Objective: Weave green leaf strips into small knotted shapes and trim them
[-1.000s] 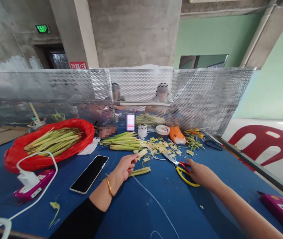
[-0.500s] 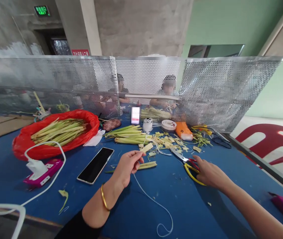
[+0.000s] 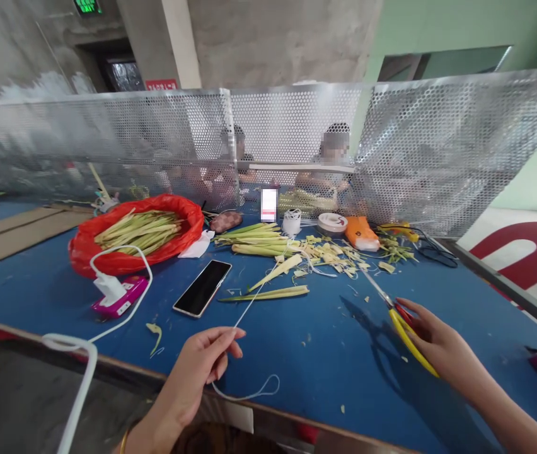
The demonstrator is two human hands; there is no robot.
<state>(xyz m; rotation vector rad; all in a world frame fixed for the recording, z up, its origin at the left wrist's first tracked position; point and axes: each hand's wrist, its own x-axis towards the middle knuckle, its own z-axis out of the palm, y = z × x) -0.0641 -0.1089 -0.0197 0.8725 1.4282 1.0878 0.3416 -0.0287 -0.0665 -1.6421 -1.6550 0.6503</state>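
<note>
My left hand pinches a thin white string between thumb and fingers, near the front of the table. The string runs taut up toward the leaf pieces, and its loose end loops below the hand. To the right, my right hand grips the scissors, which have red and yellow handles and are lifted off the table, blades pointing away to the upper left. Two pale green stalks lie beyond my left hand. Behind them sit a pile of green stalks and a white string spool.
On the left are a red bag of stalks, a phone and a purple power strip with a white cable. Leaf scraps, a tape roll and an orange packet stand before a perforated metal screen. People sit behind it.
My left hand has come back toward the table's front edge, drawing the string tight. My right hand has raised the scissors and shifted them right. The view has tilted and moved.
</note>
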